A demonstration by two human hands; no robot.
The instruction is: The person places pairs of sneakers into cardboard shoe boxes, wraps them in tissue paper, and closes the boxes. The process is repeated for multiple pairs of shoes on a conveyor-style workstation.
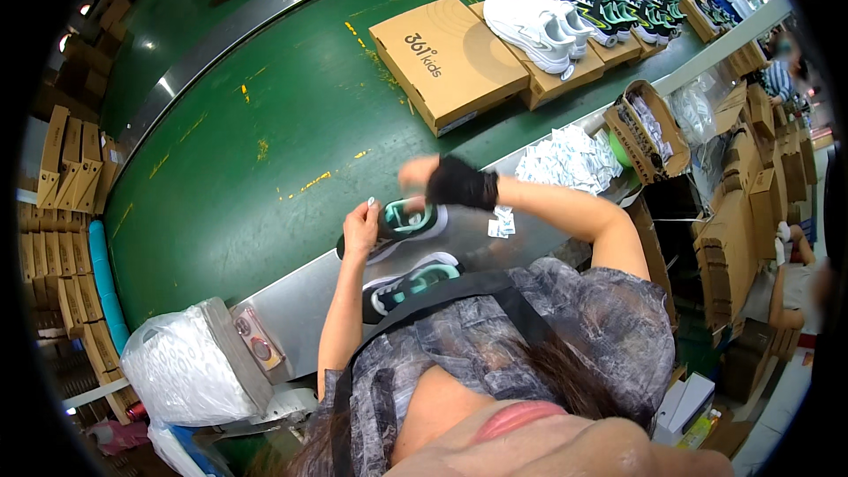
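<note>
Here; left hand (360,230), right hand (444,184) at 1 shoe (408,226); white shoes (535,33): 2

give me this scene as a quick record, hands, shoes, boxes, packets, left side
left hand: bare, at the near-side dark shoe; exact grip partly hidden
right hand: black covering, motion-blurred beside that shoe; contact unclear
second shoe: dark with mint lining, nearer the body
boxes: closed brown shoebox; white shoes on the box beside it
packets: loose white pile
left side: plastic-wrapped stack
</note>
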